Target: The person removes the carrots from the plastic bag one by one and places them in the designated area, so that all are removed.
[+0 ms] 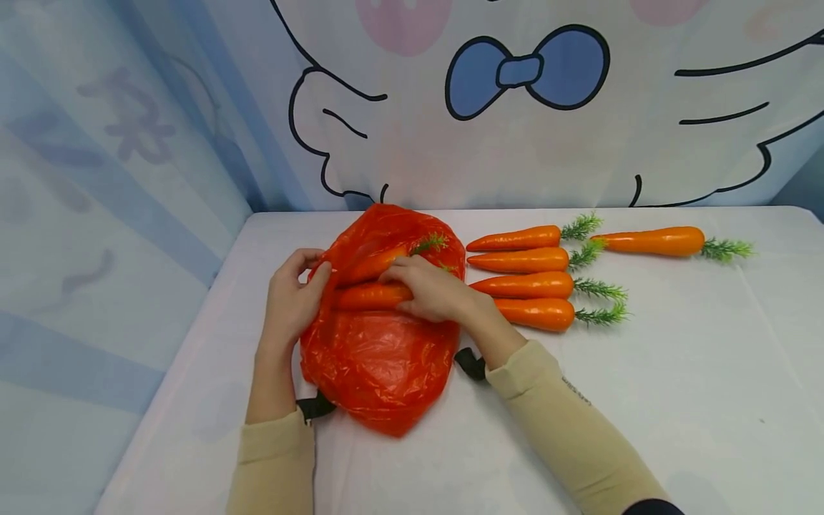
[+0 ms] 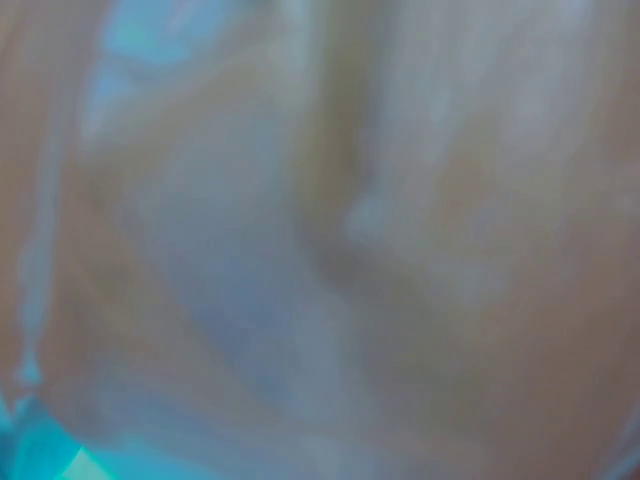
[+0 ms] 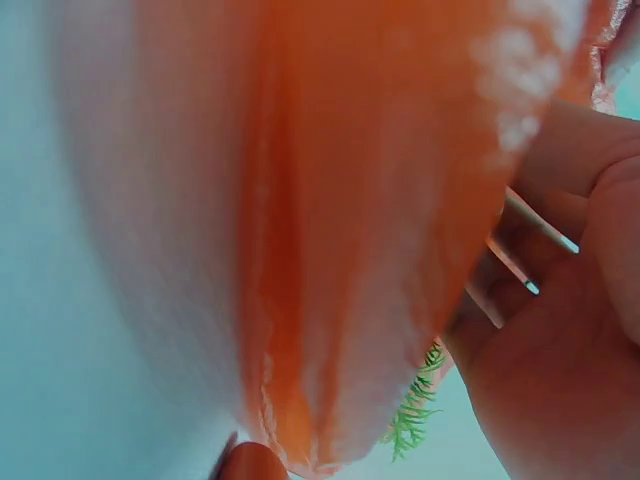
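Note:
A red plastic bag (image 1: 386,357) lies on the white table in the head view, with an upper carrot (image 1: 370,267) and a lower carrot (image 1: 370,297) at its opening. At the bag's left edge, the left hand (image 1: 291,300) pinches the plastic between thumb and fingers. The right hand (image 1: 434,290) reaches in from the right, its fingers and thumb round the thick end of the lower carrot, hiding its top. In the right wrist view, red-orange plastic (image 3: 350,200) covers much of the picture beside a hand (image 3: 560,330). The left wrist view is too blurred to read.
Right of the bag lie several carrots (image 1: 528,285) side by side, tips towards it. Another carrot (image 1: 656,242) lies farther right. Behind the table (image 1: 695,372) hangs a printed curtain (image 1: 547,157). Dark straps (image 1: 472,365) show near both wrists.

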Demonstrator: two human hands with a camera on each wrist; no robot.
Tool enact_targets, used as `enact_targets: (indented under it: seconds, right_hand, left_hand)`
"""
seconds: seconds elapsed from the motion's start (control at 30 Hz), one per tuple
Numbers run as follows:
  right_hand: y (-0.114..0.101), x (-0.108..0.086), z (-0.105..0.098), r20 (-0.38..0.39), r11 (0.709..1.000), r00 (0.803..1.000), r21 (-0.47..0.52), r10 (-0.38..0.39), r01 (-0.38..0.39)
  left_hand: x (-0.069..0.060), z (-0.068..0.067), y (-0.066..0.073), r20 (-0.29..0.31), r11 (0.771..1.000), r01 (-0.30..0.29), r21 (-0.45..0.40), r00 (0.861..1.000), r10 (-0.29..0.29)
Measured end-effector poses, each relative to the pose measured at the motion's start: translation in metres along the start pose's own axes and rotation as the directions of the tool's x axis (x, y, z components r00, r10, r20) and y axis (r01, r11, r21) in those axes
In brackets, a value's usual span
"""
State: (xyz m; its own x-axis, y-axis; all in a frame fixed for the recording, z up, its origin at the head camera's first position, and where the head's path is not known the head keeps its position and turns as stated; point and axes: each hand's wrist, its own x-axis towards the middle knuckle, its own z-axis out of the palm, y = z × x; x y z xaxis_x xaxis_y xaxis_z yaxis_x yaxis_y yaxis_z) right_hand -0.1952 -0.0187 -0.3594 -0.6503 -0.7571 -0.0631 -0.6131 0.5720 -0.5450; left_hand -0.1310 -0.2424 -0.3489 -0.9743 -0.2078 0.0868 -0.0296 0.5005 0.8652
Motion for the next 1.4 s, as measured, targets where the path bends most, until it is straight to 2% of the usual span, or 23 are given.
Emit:
enact_targets:
  seconds: [0.6, 0.97, 1.13, 1.4]
  right_hand:
    - [-0.0014, -0.0004, 0.0009, 0.023, 0.999, 0.998, -0.004, 0.054, -0.054]
    - [0.0018, -0.0005, 0.0005, 0.011, 1.000, 1.000, 0.014, 0.026, -0.026]
    - [0.0029, -0.0023, -0.0005, 0.001, 0.999, 1.000, 0.026, 0.018, -0.018]
    - [0.0013, -0.0050, -0.0059, -0.034, 1.000, 0.999, -0.002, -0.010, 0.010]
  left_hand:
    - [-0.0014, -0.0004, 0.0002, 0.011, 1.000, 0.016, -0.011, 1.000, -0.016]
    - [-0.0007, 0.0007, 0.0010, 0.015, 0.999, 0.044, -0.025, 0.999, -0.044]
    - [-0.0004, 0.0018, 0.0006, 0.015, 0.999, 0.039, -0.023, 0.999, -0.038]
    - [-0.0008, 0.0010, -0.0002, 0.018, 0.999, 0.041, -0.028, 0.999, -0.040]
